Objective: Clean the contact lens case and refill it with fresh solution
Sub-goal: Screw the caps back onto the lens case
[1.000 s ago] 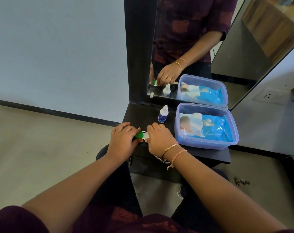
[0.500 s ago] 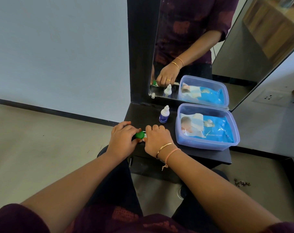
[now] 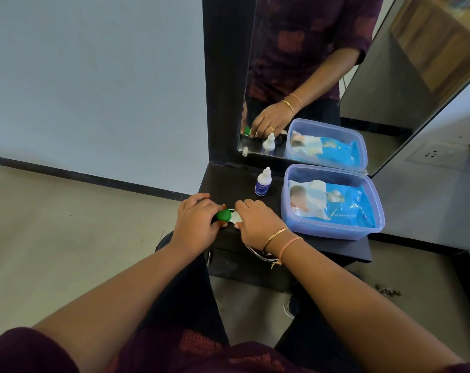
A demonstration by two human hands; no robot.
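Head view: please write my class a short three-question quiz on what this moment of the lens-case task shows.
1. True or false: the solution bottle stands upright on the dark shelf, touched by neither hand.
2. What lies in the blue tub? A) a folded towel B) a pack of wet wipes C) scissors
3. Which hand grips the green cap of the contact lens case?

Key: 1 true. 2 B. 3 the left hand; the right hand holds the case's white body.
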